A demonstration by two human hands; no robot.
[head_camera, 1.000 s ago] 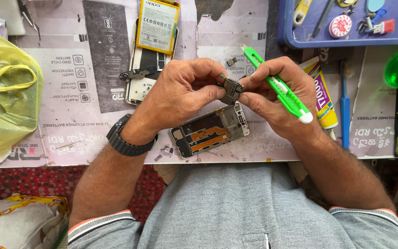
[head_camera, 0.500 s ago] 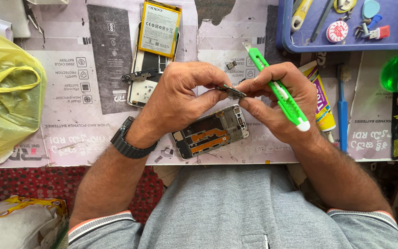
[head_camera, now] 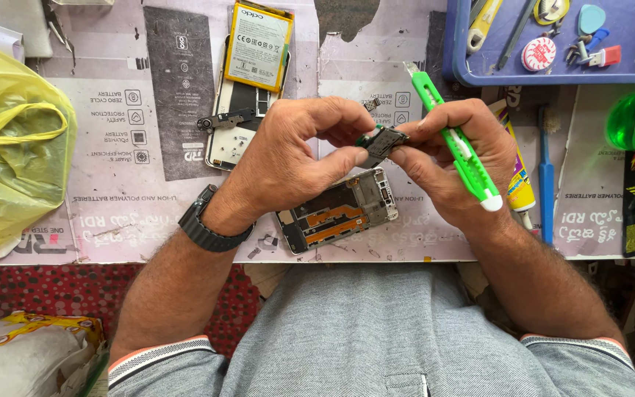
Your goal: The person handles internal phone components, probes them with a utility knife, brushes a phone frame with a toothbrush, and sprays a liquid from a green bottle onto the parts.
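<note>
Above open phone frame (head_camera: 339, 213), both hands pinch small circuit part (head_camera: 381, 141); rt hand (head_camera: 453, 158) w/ green cutter (head_camera: 451, 143).

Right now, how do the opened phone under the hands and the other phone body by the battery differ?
The opened phone frame lies tilted near the table edge, showing orange flex strips; the white phone body lies farther back, nearly upright, partly covered by a yellow-edged battery. The left hand and right hand hover above the frame only. Both lie flat, disassembled.

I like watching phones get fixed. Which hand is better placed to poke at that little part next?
Probably the right hand: it already grips the green knife beside the little part. The left hand has its fingers pinching that part, steadying it above the opened phone.
</note>
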